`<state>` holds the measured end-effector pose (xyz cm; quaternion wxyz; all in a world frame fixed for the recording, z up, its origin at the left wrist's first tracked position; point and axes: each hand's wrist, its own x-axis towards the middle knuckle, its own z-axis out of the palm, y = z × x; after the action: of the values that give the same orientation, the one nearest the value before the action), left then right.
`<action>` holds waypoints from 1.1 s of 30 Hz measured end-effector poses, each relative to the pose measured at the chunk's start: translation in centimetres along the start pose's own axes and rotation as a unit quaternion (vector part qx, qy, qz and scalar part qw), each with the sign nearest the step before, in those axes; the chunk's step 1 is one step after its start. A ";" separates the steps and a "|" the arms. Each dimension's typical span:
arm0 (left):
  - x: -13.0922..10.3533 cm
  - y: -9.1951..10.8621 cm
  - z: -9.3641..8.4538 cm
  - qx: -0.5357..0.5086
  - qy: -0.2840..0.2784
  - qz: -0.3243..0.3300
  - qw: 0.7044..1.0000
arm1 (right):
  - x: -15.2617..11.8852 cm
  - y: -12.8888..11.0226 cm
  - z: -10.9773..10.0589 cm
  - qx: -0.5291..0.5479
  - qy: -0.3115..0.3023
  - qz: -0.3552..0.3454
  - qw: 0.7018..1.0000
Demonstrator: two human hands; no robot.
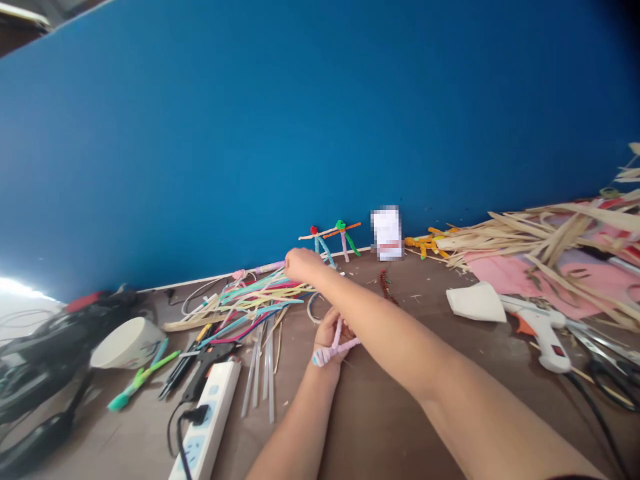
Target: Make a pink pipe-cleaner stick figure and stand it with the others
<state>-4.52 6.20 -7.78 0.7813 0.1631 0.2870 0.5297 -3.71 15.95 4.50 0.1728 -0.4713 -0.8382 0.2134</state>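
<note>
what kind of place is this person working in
Probably a craft workspace: colourful fuzzy sticks, a white glue gun and scissors lie on the brown table.

Blue wall: bright toward your left, darkening at your upper right corner.
Left edge: white glare; dark objects look smeared to you.
Table: soft, moderate light, faint shadows.
Right hand: slightly blurred before you.
White card: pixelated.
Edges: stretched.
</note>
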 end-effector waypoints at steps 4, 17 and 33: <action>-0.1 0.3 0.5 -0.036 -0.034 0.013 0.999 | -0.6 1.9 -4.1 0.153 0.118 0.005 0.981; -1.1 0.1 2.2 0.023 -0.034 0.043 0.998 | -8.8 2.7 -12.0 0.552 0.206 0.023 0.807; -3.1 11.9 -2.3 -0.207 -0.028 0.241 0.948 | -19.0 11.6 -12.3 0.690 0.482 0.036 0.538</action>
<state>-15.56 7.84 -2.04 0.6549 0.0766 0.1013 0.7449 20.05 7.36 7.26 0.8146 -0.2672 -0.2037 0.4727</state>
